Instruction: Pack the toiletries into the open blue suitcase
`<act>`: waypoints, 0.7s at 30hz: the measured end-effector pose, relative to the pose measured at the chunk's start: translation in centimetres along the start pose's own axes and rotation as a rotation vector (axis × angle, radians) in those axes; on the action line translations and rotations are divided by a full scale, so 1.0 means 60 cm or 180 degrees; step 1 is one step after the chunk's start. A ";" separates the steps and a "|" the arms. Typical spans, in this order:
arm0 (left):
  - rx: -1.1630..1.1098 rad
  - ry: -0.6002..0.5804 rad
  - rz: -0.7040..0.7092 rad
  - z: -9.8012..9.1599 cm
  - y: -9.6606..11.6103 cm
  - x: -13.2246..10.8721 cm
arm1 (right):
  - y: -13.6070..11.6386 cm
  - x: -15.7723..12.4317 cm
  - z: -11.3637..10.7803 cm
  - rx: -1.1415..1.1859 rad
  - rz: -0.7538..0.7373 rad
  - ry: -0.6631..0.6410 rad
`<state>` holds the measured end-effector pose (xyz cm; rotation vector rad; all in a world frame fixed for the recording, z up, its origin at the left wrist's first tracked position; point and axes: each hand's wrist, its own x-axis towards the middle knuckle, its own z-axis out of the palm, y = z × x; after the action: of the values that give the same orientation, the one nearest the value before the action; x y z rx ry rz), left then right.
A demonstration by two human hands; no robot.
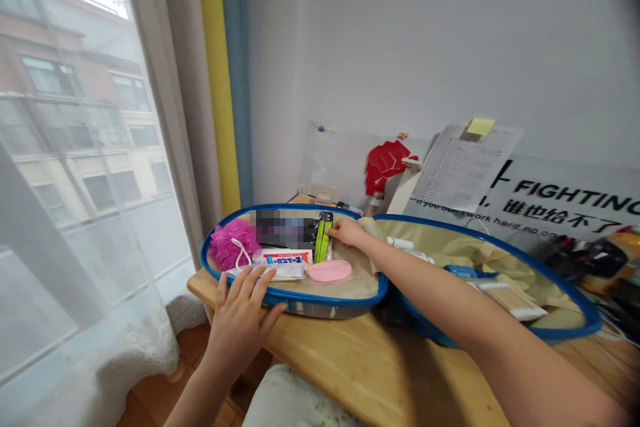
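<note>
A blue-rimmed case (377, 295) with a beige lining lies opened out on a wooden table. My right hand (349, 232) reaches into its left half, fingertips closed at the edge of a narrow packet (323, 240) with bright green contents, whose kind I cannot make out. My left hand (247, 297) is spread over the near rim, fingertips by a clear-wrapped item (290, 271). Around them in that half are a pink mesh bath puff (233, 245), a white, red and blue box (285, 257), a pink oval item (330, 271) and a dark item, partly blurred out (283, 230).
In the case's right half lie a blue item (467, 271), a pack of thin wooden sticks (505, 297) and white tubes (400, 243). Behind stand clipped papers (465, 163) and a small bottle (375, 203). A sheer curtain (90, 213) hangs at left.
</note>
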<state>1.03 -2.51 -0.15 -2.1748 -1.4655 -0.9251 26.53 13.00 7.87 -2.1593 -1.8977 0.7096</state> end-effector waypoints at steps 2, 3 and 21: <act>-0.0005 -0.0010 0.0001 -0.001 0.000 0.000 | 0.001 0.001 0.001 -0.0037 -0.0050 0.0060; -0.0007 -0.0009 0.0002 -0.001 0.000 0.001 | 0.002 0.001 0.000 -0.0047 -0.0076 0.0091; 0.0048 0.0040 0.0033 0.001 -0.001 -0.002 | 0.197 -0.141 -0.160 -0.1186 -0.0968 0.0307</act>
<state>0.96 -2.50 -0.27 -2.1600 -1.4496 -0.9194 40.79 4.46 13.01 -1.9747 -2.3833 0.2036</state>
